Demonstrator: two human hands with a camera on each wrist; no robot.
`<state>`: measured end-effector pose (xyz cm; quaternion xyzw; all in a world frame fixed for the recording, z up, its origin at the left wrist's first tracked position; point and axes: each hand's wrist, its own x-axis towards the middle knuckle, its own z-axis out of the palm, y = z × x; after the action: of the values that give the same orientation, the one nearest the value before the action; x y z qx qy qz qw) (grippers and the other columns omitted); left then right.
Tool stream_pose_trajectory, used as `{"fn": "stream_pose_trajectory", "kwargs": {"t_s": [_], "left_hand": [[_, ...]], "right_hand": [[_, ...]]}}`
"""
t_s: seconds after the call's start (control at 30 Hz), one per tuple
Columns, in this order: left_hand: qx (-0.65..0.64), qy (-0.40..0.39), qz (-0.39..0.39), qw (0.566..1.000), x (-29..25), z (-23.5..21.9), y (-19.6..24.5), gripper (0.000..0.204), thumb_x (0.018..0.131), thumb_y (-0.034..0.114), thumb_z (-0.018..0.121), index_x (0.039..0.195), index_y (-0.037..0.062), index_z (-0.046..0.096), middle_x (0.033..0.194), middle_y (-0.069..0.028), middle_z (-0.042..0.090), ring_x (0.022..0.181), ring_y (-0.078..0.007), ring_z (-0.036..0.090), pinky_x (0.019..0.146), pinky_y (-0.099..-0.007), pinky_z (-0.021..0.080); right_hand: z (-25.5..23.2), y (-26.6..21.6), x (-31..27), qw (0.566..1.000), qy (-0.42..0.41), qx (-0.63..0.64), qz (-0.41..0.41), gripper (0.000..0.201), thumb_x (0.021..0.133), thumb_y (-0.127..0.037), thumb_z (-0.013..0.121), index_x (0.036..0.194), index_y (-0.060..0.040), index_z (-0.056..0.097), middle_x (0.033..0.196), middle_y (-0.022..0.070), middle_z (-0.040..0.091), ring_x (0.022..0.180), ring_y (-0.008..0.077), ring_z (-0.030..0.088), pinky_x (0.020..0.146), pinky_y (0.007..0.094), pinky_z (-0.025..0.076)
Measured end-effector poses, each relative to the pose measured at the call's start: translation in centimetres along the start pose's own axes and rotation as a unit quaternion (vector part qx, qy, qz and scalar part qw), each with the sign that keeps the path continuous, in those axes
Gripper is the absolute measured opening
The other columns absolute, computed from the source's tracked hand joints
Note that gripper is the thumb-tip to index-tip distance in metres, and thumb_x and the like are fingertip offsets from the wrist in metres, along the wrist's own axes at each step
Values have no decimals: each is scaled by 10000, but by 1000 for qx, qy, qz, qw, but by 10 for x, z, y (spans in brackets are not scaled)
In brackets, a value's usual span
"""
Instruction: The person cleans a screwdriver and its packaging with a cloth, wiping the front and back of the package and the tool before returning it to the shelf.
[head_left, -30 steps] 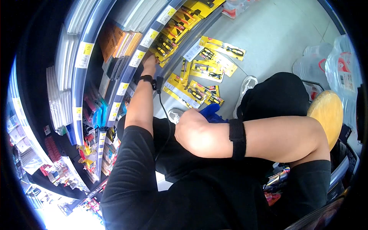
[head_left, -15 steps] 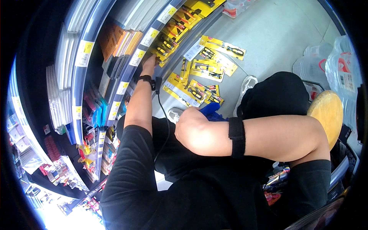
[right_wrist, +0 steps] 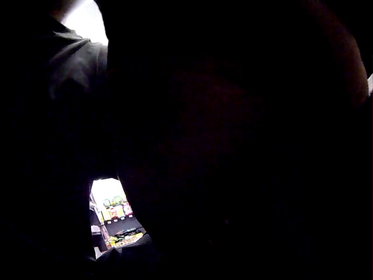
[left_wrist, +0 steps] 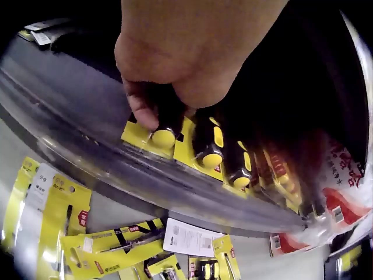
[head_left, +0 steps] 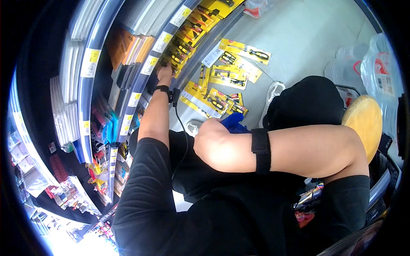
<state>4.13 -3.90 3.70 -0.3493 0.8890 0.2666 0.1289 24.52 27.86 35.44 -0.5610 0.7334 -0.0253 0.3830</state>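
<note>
At the bottom shelf, my left hand [head_left: 164, 76] has its fingers curled around the dark handle of a packaged screwdriver [left_wrist: 163, 139]; the yellow end and part of the yellow card show below the fingers in the left wrist view. Two more packaged screwdrivers [left_wrist: 213, 160] lie just beside it in a row. My right hand [head_left: 211, 143] is bent at the wrist over my lap, back of the hand up. A crumpled blue cloth [head_left: 234, 122] sticks out past it. Its fingers are hidden, so I cannot tell whether they grip the cloth. The right wrist view is mostly dark.
Several yellow carded tools [head_left: 228, 76] lie on the floor before the shelf edge [left_wrist: 134, 181]. Upper shelves with price labels [head_left: 91, 62] curve along the left. Clear plastic containers [head_left: 380, 68] and a round wooden stool seat [head_left: 363, 126] stand at right. A shoe [head_left: 273, 98] borders the floor packages.
My left hand has drawn slightly back along the shelf, toward my body. The blue cloth beside my right hand has shifted shape a little. The floor packages stay in place.
</note>
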Motion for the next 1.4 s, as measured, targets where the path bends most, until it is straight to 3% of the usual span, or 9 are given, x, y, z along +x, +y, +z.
{"fn": "stream_pose_trajectory", "kwargs": {"t_s": [0.13, 0.6, 0.83, 0.97, 1.03, 1.17, 1.23, 1.3, 1.4], "left_hand": [[88, 16, 123, 988, 51, 13, -32, 762, 983, 564, 625, 1429, -47, 533, 1196, -202, 720, 912, -250, 742, 712, -393, 610], [212, 83, 209, 951, -50, 3, 40, 881, 903, 525, 607, 1604, 94, 294, 1473, -309, 527, 1456, -458, 399, 1228, -538, 257], [211, 51, 204, 955, -79, -3, 58, 880, 875, 427, 692, 1579, 59, 316, 1540, -299, 429, 1458, -484, 360, 1194, -516, 324], [198, 118, 370, 900, -122, -8, 59, 613, 856, 246, 714, 1417, 59, 552, 1404, -274, 557, 1327, -439, 507, 1103, -500, 423], [55, -134, 433, 890, -153, -20, 69, 368, 917, 137, 675, 1266, 22, 662, 1203, -170, 664, 1027, -293, 668, 913, -390, 539], [-58, -287, 449, 844, -309, -118, 132, 235, 937, 96, 645, 1146, 58, 747, 1115, -137, 717, 977, -247, 687, 879, -352, 546], [-190, -395, 504, 744, -360, -170, 136, 210, 989, 56, 605, 1152, 34, 737, 1090, -95, 712, 930, -184, 671, 812, -301, 527], [-267, -478, 539, 640, -395, -207, 127, 228, 978, 79, 650, 1191, 39, 720, 1146, -137, 698, 884, -216, 663, 803, -327, 526], [-368, -654, 492, 441, -413, -234, 111, 343, 954, 82, 669, 1281, -15, 634, 1193, -218, 657, 844, -263, 641, 770, -363, 525]], "right_hand": [[-5, 0, 1, 1000, -24, -9, -13, 296, 901, -184, 735, 1184, -122, 794, 1168, 74, 777, 1050, 271, 744, 803, 462, 583], [12, -4, 9, 999, 29, -24, 13, 271, 903, -162, 725, 1160, -126, 803, 1139, 52, 785, 1027, 253, 750, 786, 432, 587], [5, 13, 13, 998, 1, 55, 8, 303, 882, -151, 735, 1178, -122, 795, 1144, 65, 783, 1044, 243, 749, 799, 417, 592], [-6, 23, 3, 995, -2, 86, 58, 318, 877, -177, 739, 1187, -122, 791, 1161, 74, 778, 1066, 237, 747, 839, 391, 587], [-5, 23, 9, 993, -53, 59, 92, 316, 869, -193, 741, 1174, -129, 795, 1163, 69, 777, 1097, 249, 738, 868, 386, 580], [8, 17, 18, 992, -89, -29, 81, 299, 850, -223, 742, 1127, -127, 800, 1131, 69, 775, 1045, 264, 742, 845, 413, 584], [22, 10, 17, 993, -70, -58, 73, 281, 866, -355, 739, 1072, -179, 809, 1113, 52, 765, 1012, 234, 737, 855, 406, 578], [70, 18, -2, 869, 415, -270, -7, 248, 909, -315, 689, 1072, -170, 807, 1159, 73, 760, 1067, 227, 732, 869, 389, 567], [42, 12, 0, 970, 205, -133, -3, 232, 917, -282, 679, 1071, -163, 806, 1150, 79, 764, 1057, 228, 737, 848, 384, 572]]}}
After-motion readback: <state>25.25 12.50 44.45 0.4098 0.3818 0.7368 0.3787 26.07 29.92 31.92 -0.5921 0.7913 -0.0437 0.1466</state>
